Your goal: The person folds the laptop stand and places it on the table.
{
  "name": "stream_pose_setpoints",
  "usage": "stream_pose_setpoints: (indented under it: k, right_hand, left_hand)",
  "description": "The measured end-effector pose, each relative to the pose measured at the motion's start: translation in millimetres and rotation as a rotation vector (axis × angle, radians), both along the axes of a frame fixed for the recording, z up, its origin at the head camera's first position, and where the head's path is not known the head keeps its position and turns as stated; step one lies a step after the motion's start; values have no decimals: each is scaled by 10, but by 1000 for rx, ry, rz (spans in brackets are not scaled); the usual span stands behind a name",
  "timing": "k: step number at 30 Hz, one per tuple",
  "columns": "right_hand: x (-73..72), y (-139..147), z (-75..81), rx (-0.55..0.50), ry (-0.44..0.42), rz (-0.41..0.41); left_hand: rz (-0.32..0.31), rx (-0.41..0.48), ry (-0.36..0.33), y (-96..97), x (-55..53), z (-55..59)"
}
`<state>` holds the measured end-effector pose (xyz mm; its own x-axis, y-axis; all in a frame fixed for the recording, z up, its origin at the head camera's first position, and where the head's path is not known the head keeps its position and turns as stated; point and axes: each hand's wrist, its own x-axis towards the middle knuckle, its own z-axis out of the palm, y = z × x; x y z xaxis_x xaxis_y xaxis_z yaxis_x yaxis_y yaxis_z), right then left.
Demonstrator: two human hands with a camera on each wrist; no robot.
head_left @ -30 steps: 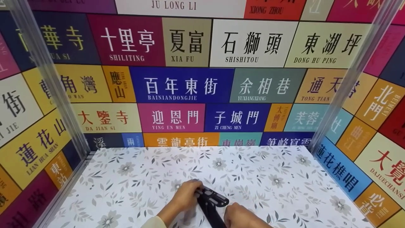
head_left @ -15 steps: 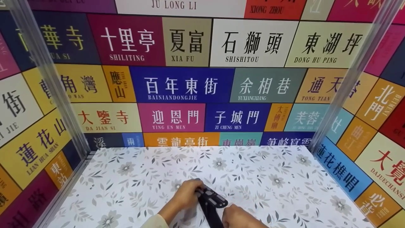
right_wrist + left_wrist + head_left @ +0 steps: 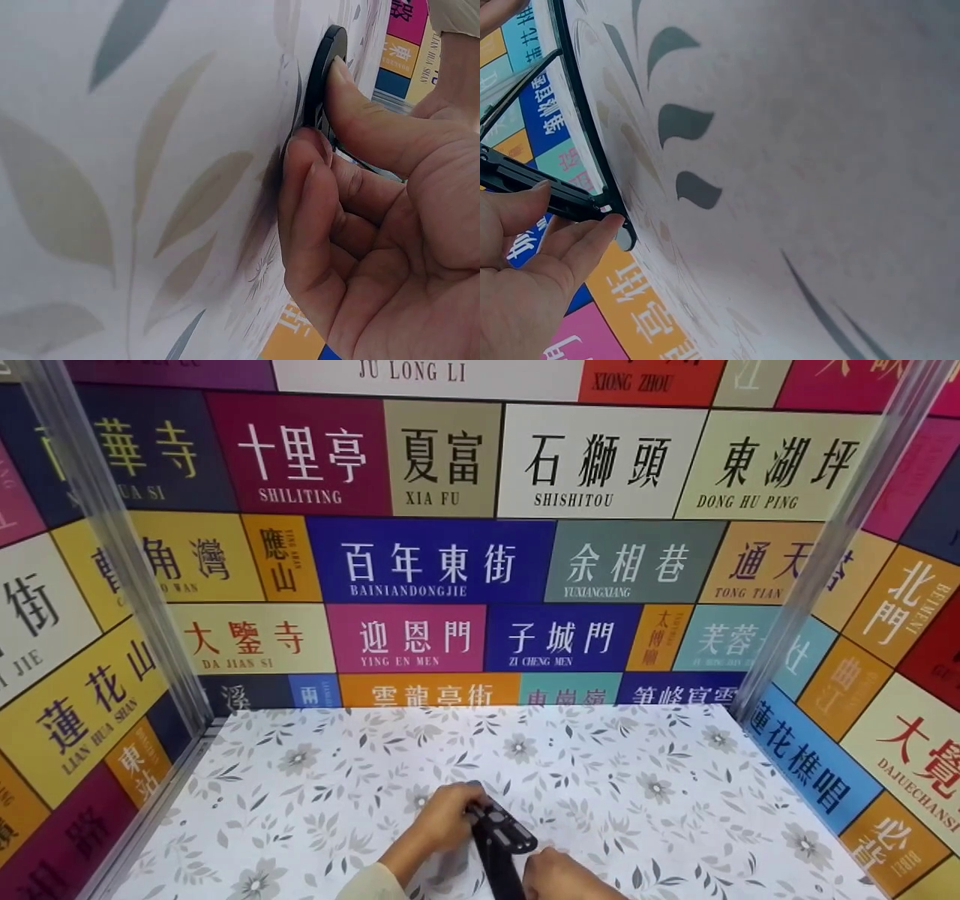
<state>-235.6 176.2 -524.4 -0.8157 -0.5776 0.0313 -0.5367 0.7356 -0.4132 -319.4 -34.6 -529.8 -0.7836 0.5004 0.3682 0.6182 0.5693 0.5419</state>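
Observation:
A black folding stand (image 3: pixel 501 859) with a slotted, rounded panel is low in the middle of the head view. My left hand (image 3: pixel 448 816) grips its far end. In the left wrist view, thumb and fingers pinch a slotted arm (image 3: pixel 521 177) where it meets a long thin plate (image 3: pixel 583 112); a thin strut slants off that plate. My right hand (image 3: pixel 564 877) is at the nearer end, its fingers curled. The right wrist view shows this thumb and the fingers pinching a rounded black end (image 3: pixel 324 71), close over the tabletop.
A white tabletop (image 3: pixel 337 810) with grey flowers and leaves lies beneath the hands. Colourful panels (image 3: pixel 427 559) with printed place names stand behind it and on both sides. Clear vertical strips (image 3: pixel 817 555) run up the two back corners.
The right hand has shifted slightly left, and the near end of the stand has swung a little left with it. The left hand stays nearly in place, still gripping.

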Motion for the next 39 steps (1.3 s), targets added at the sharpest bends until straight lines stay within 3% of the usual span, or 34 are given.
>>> stream_pose_setpoints:
  k: [3,10,14,17,22,27,32,39]
  right_hand:
    - [6,-1,-12,-22,19,13]
    - [-11,-33,-19,36,160,107]
    - [-9,-64,-18,10,179,155]
    - [4,-90,-3,-26,111,157]
    - [42,-105,43,-110,-75,23]
    - [51,-121,65,-119,-147,-34]
    - [28,-135,62,-85,-159,-96]
    - [5,-165,60,-120,-273,-193]
  left_hand:
    - [-4,20,-6,9,-3,2]
    - [-10,39,2,51,-17,-6]
    - [-12,58,-5,58,-32,-13]
    - [-20,75,-23,66,-45,-13]
    - [-28,99,-39,95,-62,-18]
    - [-26,103,-30,113,-74,-24]
    - [-25,113,-56,132,-87,-17]
    - [-15,132,-86,158,-90,-18]
